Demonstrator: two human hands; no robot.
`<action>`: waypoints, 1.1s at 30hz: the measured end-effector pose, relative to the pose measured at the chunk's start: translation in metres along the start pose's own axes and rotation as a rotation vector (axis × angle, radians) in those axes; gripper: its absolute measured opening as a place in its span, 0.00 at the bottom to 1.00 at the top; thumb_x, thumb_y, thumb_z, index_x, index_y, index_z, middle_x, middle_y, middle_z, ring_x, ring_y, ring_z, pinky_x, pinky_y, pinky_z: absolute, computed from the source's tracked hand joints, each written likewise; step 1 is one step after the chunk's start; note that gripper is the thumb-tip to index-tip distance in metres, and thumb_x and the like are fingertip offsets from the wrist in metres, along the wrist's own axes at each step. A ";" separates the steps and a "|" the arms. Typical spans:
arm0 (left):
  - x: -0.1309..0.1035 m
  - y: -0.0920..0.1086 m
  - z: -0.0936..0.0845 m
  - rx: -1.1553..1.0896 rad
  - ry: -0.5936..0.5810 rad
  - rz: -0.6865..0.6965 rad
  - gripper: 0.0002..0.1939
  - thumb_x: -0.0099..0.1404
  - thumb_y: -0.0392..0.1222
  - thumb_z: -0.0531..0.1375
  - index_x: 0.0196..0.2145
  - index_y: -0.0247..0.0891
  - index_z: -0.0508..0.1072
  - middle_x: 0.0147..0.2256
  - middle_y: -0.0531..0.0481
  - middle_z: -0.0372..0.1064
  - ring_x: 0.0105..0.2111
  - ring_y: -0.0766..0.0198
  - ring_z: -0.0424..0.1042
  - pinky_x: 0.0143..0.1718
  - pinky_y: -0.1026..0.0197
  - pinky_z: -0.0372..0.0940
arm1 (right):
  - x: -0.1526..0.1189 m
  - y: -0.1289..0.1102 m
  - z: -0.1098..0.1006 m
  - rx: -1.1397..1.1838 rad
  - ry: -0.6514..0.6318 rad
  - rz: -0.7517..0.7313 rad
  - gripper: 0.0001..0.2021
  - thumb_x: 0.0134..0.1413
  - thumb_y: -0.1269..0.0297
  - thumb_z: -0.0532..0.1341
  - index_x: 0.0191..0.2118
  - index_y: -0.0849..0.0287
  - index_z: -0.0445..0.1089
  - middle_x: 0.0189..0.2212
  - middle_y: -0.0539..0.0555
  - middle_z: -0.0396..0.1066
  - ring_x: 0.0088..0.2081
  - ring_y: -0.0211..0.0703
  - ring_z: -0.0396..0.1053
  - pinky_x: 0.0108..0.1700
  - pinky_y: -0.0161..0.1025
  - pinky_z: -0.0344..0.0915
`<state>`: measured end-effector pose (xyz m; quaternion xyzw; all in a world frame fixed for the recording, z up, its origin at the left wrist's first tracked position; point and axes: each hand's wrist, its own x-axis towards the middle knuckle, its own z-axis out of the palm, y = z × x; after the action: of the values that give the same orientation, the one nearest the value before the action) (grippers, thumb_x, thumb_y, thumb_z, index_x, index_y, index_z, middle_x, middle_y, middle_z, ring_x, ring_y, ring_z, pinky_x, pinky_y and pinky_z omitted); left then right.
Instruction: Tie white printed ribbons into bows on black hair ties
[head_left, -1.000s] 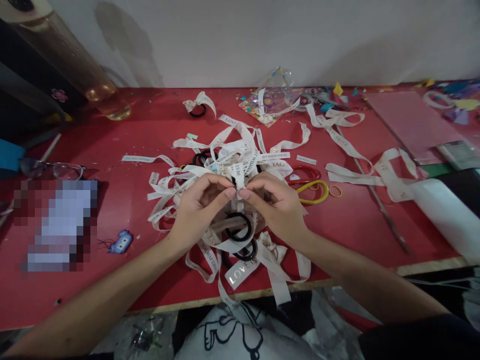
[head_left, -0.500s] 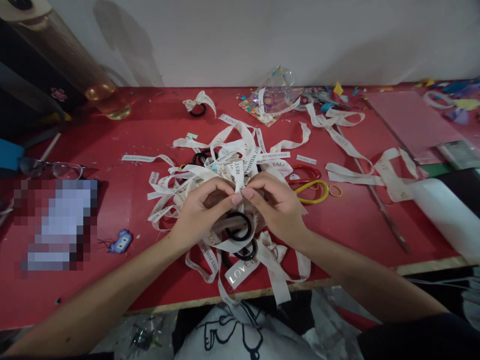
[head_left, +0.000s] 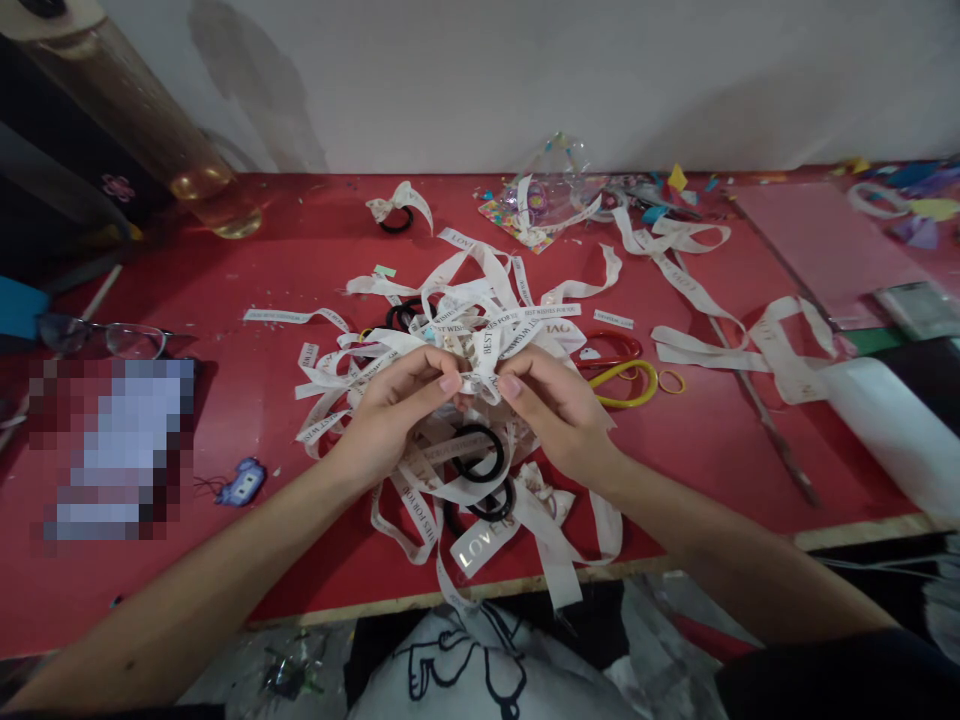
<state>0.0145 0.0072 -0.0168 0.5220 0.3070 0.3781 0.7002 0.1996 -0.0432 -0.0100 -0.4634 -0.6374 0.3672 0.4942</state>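
Between my two hands is a white printed ribbon (head_left: 481, 384), bunched and folded where the fingertips meet it. My left hand (head_left: 401, 405) pinches its left side with thumb and forefinger. On the other side, my right hand (head_left: 551, 405) pinches it the same way. Below the hands lie black hair ties (head_left: 480, 455), loosely among ribbon strips. A heap of white ribbons (head_left: 450, 285) lettered "BEST WISHES FOR YOU" and "LOVE IS" spreads over the red table around both hands. Nearest me, a patterned bow (head_left: 551, 495) rests on the heap.
Yellow-and-red-handled scissors (head_left: 626, 383) lie right of the heap. A finished-looking bow hair tie (head_left: 397, 208) sits at the back. Glasses (head_left: 105, 337), a blurred-out phone (head_left: 127, 445) and a blue trinket (head_left: 242, 482) are at left. A tall bottle (head_left: 172, 140) stands back left.
The ribbon strip that stood flat and upright between my fingertips is now bunched into a small fold. My fingertips have shifted slightly apart around it.
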 end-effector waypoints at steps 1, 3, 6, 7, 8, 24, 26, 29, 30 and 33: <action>0.000 0.000 0.000 0.025 -0.004 0.021 0.10 0.65 0.47 0.65 0.32 0.40 0.72 0.31 0.51 0.69 0.31 0.65 0.71 0.37 0.62 0.70 | 0.000 0.001 0.000 0.009 0.003 0.007 0.11 0.67 0.62 0.57 0.31 0.56 0.64 0.27 0.47 0.61 0.26 0.33 0.58 0.27 0.35 0.55; -0.001 0.001 0.000 0.091 -0.018 0.085 0.07 0.66 0.45 0.64 0.34 0.40 0.73 0.31 0.51 0.69 0.32 0.66 0.71 0.37 0.63 0.69 | 0.000 0.003 0.000 0.008 0.013 0.011 0.11 0.67 0.61 0.57 0.32 0.56 0.65 0.27 0.47 0.61 0.27 0.34 0.59 0.29 0.35 0.57; -0.003 0.002 0.001 0.205 -0.065 0.208 0.06 0.64 0.41 0.66 0.38 0.41 0.74 0.35 0.51 0.71 0.35 0.66 0.71 0.38 0.64 0.68 | 0.001 0.005 0.000 -0.007 0.026 -0.029 0.11 0.67 0.61 0.58 0.31 0.56 0.65 0.28 0.48 0.62 0.30 0.36 0.61 0.34 0.37 0.60; -0.004 0.002 0.001 0.248 -0.078 0.240 0.05 0.64 0.40 0.66 0.38 0.41 0.74 0.35 0.51 0.71 0.36 0.66 0.71 0.39 0.64 0.68 | 0.001 0.006 0.000 -0.008 0.026 -0.047 0.11 0.67 0.62 0.58 0.31 0.56 0.64 0.29 0.48 0.62 0.32 0.37 0.62 0.35 0.38 0.60; -0.004 0.002 0.001 0.290 -0.085 0.267 0.05 0.64 0.40 0.66 0.38 0.41 0.74 0.35 0.51 0.71 0.36 0.66 0.71 0.40 0.63 0.68 | 0.001 0.006 0.000 -0.006 0.025 -0.063 0.11 0.67 0.62 0.58 0.31 0.56 0.65 0.29 0.49 0.63 0.33 0.37 0.63 0.37 0.38 0.61; -0.003 0.003 0.002 0.471 -0.094 0.230 0.06 0.68 0.44 0.62 0.38 0.40 0.69 0.35 0.51 0.69 0.34 0.66 0.69 0.36 0.63 0.66 | 0.003 0.010 0.006 0.272 0.133 0.276 0.14 0.54 0.51 0.68 0.31 0.56 0.69 0.25 0.47 0.67 0.26 0.34 0.63 0.27 0.33 0.62; -0.004 0.001 0.005 0.395 -0.007 0.196 0.09 0.66 0.44 0.64 0.40 0.41 0.68 0.35 0.52 0.68 0.33 0.67 0.70 0.34 0.65 0.65 | 0.001 0.009 0.007 0.263 0.121 0.265 0.14 0.55 0.53 0.68 0.29 0.56 0.69 0.24 0.46 0.67 0.24 0.33 0.62 0.25 0.32 0.60; -0.005 -0.001 0.007 0.390 0.052 0.176 0.14 0.64 0.43 0.66 0.45 0.42 0.67 0.36 0.52 0.69 0.34 0.66 0.70 0.33 0.65 0.65 | -0.001 0.009 0.008 0.208 0.093 0.232 0.11 0.57 0.55 0.67 0.29 0.56 0.72 0.26 0.47 0.69 0.26 0.33 0.64 0.26 0.32 0.61; -0.005 -0.002 0.007 0.398 0.053 0.173 0.15 0.65 0.43 0.65 0.47 0.42 0.68 0.36 0.51 0.69 0.34 0.66 0.70 0.33 0.65 0.65 | -0.001 0.008 0.008 0.195 0.088 0.228 0.11 0.57 0.55 0.67 0.30 0.57 0.72 0.26 0.47 0.70 0.27 0.33 0.65 0.27 0.32 0.62; -0.006 -0.003 0.006 0.423 0.063 0.186 0.14 0.66 0.43 0.64 0.48 0.42 0.70 0.37 0.50 0.70 0.34 0.66 0.70 0.32 0.65 0.66 | -0.002 0.008 0.008 0.168 0.086 0.225 0.12 0.59 0.55 0.66 0.29 0.57 0.72 0.26 0.48 0.71 0.29 0.35 0.67 0.28 0.33 0.63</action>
<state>0.0168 -0.0014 -0.0180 0.6710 0.3516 0.3846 0.5274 0.1935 -0.0426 -0.0196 -0.5040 -0.5267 0.4521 0.5140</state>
